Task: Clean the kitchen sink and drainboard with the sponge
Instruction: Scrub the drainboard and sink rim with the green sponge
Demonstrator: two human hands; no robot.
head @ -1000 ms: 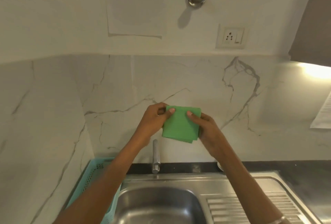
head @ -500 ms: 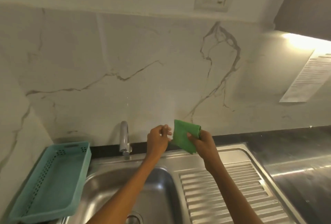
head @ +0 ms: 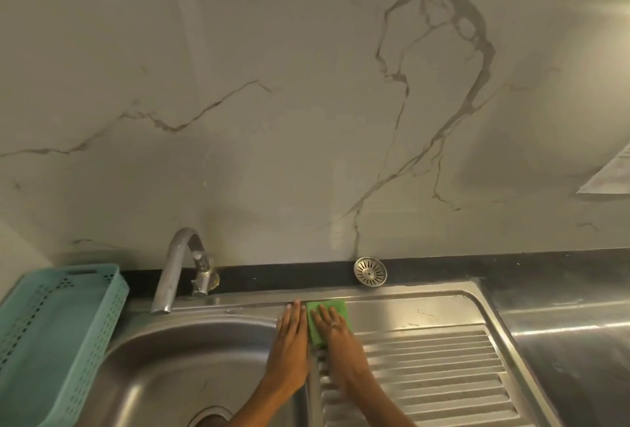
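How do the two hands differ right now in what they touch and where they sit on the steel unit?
The right hand lies flat on the green rectangular sponge, pressing it onto the ribbed steel drainboard; the left hand rests on bare metal beside the sponge. The left hand sits on the divider by the round steel sink basin; the right is over the drainboard. Both have straight fingers pointing toward the wall.

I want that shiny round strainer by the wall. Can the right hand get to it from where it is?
Probably yes. The right hand lies flat on the green sponge, and only bare steel drainboard lies between it and the strainer, leaning against the wall.
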